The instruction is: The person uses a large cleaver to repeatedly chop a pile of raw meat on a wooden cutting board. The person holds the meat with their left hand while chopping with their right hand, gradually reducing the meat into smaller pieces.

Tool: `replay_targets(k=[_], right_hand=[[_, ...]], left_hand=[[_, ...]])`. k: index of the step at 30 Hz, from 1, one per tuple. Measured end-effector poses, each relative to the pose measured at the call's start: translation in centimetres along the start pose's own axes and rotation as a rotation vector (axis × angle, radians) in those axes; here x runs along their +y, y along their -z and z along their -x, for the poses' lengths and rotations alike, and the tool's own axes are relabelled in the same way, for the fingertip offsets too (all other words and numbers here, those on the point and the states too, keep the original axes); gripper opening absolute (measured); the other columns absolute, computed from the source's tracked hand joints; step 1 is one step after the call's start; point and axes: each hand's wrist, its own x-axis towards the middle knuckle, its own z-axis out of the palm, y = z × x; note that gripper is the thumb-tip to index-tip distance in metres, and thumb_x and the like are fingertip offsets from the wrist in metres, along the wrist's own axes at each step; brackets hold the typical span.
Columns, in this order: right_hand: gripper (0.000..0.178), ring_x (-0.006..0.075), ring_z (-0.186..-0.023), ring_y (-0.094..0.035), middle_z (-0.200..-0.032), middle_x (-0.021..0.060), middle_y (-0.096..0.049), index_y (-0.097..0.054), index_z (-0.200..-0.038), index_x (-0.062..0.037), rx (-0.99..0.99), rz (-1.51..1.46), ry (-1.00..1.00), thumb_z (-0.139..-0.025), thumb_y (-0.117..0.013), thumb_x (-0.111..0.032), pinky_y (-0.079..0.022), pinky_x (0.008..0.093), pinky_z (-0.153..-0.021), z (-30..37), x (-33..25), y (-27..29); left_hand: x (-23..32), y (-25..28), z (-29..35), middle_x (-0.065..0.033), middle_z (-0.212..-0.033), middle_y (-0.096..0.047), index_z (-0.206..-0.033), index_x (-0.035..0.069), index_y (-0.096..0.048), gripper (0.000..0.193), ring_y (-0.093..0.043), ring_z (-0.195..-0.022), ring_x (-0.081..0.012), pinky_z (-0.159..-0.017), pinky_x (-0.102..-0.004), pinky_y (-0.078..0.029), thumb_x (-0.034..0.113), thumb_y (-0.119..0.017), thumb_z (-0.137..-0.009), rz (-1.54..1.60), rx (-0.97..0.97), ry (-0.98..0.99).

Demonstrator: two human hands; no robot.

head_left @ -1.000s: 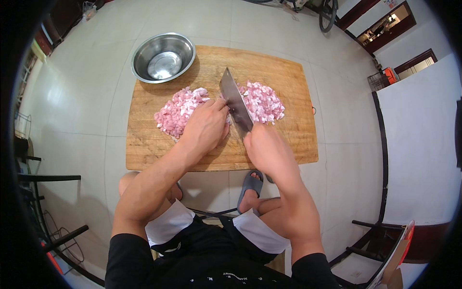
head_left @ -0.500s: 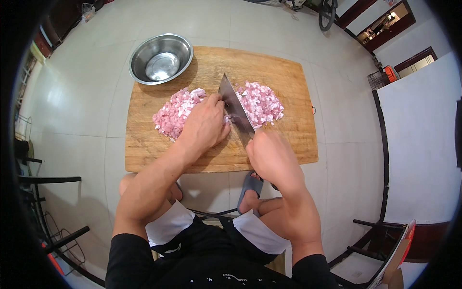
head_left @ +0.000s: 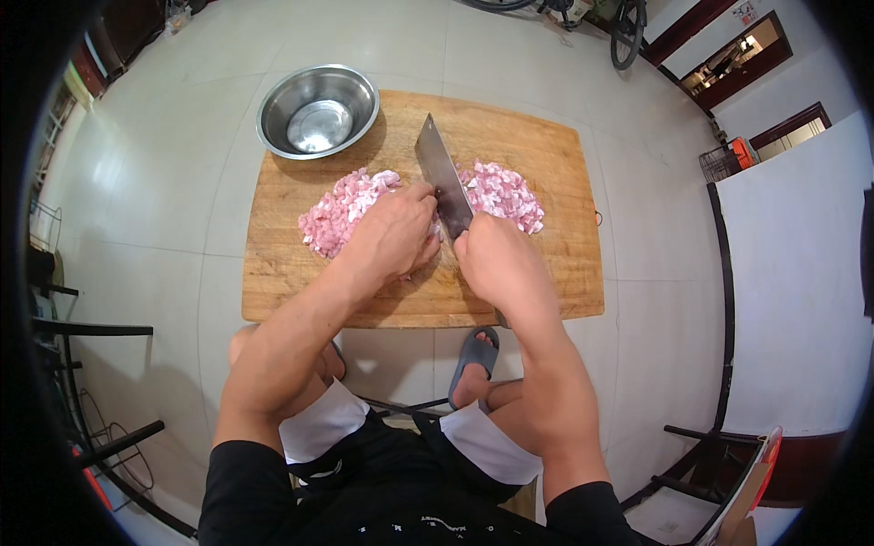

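Observation:
My right hand (head_left: 501,259) is wrapped round the handle of a cleaver (head_left: 444,173), whose wide blade points away from me. Close to the blade's left side, the curled fingers of my left hand (head_left: 393,232) press on a bit of pink meat (head_left: 441,233), mostly hidden beneath them. Both hands work over a wooden cutting board (head_left: 510,118). A heap of diced pink-and-white meat (head_left: 339,211) lies to the left, partly behind my left hand. To the blade's right is a second heap of diced meat (head_left: 505,196), partly covered by the blade and right hand.
A steel bowl (head_left: 355,100) with nothing in it rests at the board's far left corner. My knees and a grey sandal (head_left: 476,353) are by the board's near edge. Black metal frames (head_left: 100,329) stand at left; a white panel (head_left: 792,291) is at right.
My right hand and the cleaver have moved forward and slightly left, the blade's tip reaching farther up the board. My left hand stays on the meat. The whole view has shifted a little.

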Motion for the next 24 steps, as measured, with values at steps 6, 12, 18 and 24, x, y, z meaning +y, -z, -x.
replay_targets(k=[6,12,18,24], right_hand=[[0.032,0.0482,-0.078,-0.079,-0.09,0.0351,-0.076,-0.073,-0.094,0.012,-0.03,-0.225,-0.105,-0.103,-0.061,-0.016,-0.064,0.0573,-0.08,-2.8,1.3,-0.6],[0.032,0.0282,-0.052,-0.073,-0.067,0.0204,-0.07,-0.068,-0.086,0.0122,-0.156,-0.524,-0.177,-0.1,-0.059,-0.015,-0.059,0.0455,-0.056,-3.5,5.4,-0.6],[0.028,0.0248,-0.05,-0.071,-0.068,0.0163,-0.071,-0.068,-0.092,0.0093,-0.114,-0.569,-0.234,-0.1,-0.059,-0.015,-0.058,0.0438,-0.057,-1.0,8.5,0.4],[0.033,0.0552,-0.084,-0.073,-0.086,0.0352,-0.074,-0.07,-0.103,0.0095,0.065,-0.295,-0.109,-0.107,-0.063,-0.023,-0.058,0.0613,-0.081,4.2,4.7,0.3]], left_hand=[[0.1,-0.2,0.7,-0.0199,-0.111,-0.072,-0.111,-0.002,-0.073,0.028,-0.07,-0.109,-0.0423,-0.097,-0.0493,-0.059,0.014,-0.078,-0.088,0.048,0.051,-0.027],[1.0,-0.2,1.0,-0.0179,-0.11,-0.071,-0.113,0.002,-0.073,0.027,-0.07,-0.106,-0.0415,-0.095,-0.0504,-0.057,0.012,-0.08,-0.089,0.042,0.099,-0.007],[1.3,0.1,1.6,-0.0152,-0.112,-0.073,-0.112,0.004,-0.073,0.029,-0.07,-0.11,-0.0379,-0.097,-0.0483,-0.057,0.015,-0.085,-0.088,0.003,0.193,-0.066],[1.7,0.5,2.2,-0.0131,-0.112,-0.074,-0.107,0.005,-0.075,0.025,-0.07,-0.112,-0.0362,-0.102,-0.0476,-0.055,0.014,-0.086,-0.086,0.033,0.148,-0.027]])
